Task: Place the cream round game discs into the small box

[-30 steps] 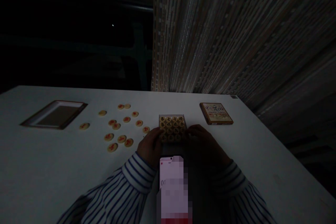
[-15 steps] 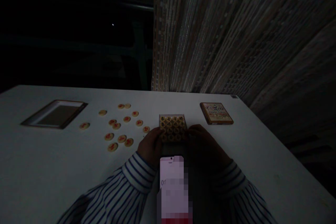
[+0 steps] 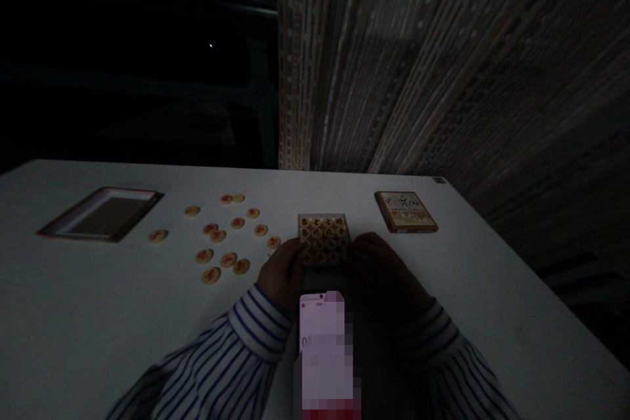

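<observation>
A small square box (image 3: 322,215) lies in front of me, filled with rows of round wooden Chinese chess pieces (image 3: 317,233) bearing dark characters. My left hand (image 3: 279,274) is closed on the box's left side near its front corner. On the opposite side, my right hand (image 3: 386,270) has its fingers closed at the right edge; deep shadow hides part of them. Left of the box, several loose chess pieces (image 3: 228,260) with red characters are scattered over the white table (image 3: 123,302). One pale piece (image 3: 191,211) shows no clear marking.
An open shallow box part (image 3: 140,215) rests at the far left. At the right lies a closed box lid with printed characters (image 3: 406,211). A lit phone (image 3: 322,351) is between my forearms. Behind the table's back edge hangs a patterned curtain (image 3: 354,79).
Both hands stay at the sides of the box with almost no movement. The curtain's left edge has shifted slightly left.
</observation>
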### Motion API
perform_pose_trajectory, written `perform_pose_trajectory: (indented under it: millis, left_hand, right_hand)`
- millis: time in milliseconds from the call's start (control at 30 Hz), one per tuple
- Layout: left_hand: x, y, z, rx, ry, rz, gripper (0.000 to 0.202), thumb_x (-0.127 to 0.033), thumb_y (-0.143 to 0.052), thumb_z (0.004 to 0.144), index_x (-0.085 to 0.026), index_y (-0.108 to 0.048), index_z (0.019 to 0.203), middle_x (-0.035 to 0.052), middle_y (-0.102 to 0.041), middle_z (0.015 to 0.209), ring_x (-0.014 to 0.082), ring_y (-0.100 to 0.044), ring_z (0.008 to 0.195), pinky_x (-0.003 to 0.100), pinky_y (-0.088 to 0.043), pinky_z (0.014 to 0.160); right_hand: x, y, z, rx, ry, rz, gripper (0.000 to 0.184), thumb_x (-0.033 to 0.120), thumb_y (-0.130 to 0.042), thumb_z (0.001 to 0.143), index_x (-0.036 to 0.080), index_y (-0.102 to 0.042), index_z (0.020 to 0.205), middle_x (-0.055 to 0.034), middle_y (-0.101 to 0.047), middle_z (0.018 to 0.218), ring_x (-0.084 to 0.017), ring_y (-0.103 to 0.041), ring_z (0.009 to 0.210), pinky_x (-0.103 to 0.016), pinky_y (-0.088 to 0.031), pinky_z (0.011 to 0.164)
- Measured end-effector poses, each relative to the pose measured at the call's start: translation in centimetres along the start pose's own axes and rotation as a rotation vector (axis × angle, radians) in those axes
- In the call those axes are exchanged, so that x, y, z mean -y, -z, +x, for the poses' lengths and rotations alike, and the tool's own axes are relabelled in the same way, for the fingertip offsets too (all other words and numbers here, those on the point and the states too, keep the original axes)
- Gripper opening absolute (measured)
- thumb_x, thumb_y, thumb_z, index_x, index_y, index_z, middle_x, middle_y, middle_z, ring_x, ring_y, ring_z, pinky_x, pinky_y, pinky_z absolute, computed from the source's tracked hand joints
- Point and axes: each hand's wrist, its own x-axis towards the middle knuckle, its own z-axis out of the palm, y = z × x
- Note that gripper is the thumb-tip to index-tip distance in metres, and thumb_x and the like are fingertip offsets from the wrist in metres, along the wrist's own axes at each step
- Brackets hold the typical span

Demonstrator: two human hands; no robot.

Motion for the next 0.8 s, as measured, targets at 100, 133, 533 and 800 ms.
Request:
perform_pose_trajectory:
  millis: [100,133,533,800]
  left_hand:
    - [0.06,-0.06,-0.01,-0.009,-0.003,0.011,0.03,-0.02,-0.041,0.078,-0.018,-0.06,0.102,0.0076,-0.062,0.11,0.0198,-0.057,0.103,0.037,-0.045,0.092]
    - [0.07,-0.06,-0.02,-0.011,-0.007,0.015,0.03,-0.021,-0.041,0.079,-0.018,-0.06,0.102,0.0074,-0.062,0.11,0.0197,-0.057,0.103,0.038,-0.045,0.092]
    - [0.33,-0.12,-0.07,-0.03,-0.063,0.035,0.03,-0.018,-0.041,0.079,-0.017,-0.059,0.103,0.0081,-0.063,0.108,0.0196,-0.057,0.102,0.038,-0.048,0.089]
    - [0.39,0.22,0.05,0.005,-0.084,0.062,0.031,-0.017,-0.042,0.078,-0.015,-0.058,0.104,0.0081,-0.063,0.109,0.0194,-0.058,0.102,0.036,-0.048,0.089]
  right_hand:
    - [0.25,0.36,0.02,0.021,-0.006,-0.011,0.016,0.025,-0.055,0.08,0.016,-0.064,0.089,-0.0086,-0.056,0.092,-0.017,-0.056,0.085,-0.032,-0.05,0.078]
    - [0.28,0.44,0.04,0.028,-0.003,-0.017,0.015,0.024,-0.055,0.079,0.016,-0.064,0.088,-0.0086,-0.057,0.091,-0.017,-0.055,0.085,-0.032,-0.049,0.078]
    - [0.01,0.16,-0.03,0.024,0.034,-0.044,0.013,0.025,-0.052,0.082,0.018,-0.063,0.085,-0.0074,-0.058,0.087,-0.016,-0.054,0.083,-0.032,-0.05,0.074]
    - [0.29,0.43,0.03,0.027,-0.011,-0.046,0.014,0.025,-0.055,0.079,0.018,-0.063,0.089,-0.0073,-0.058,0.091,-0.016,-0.056,0.082,-0.031,-0.05,0.075]
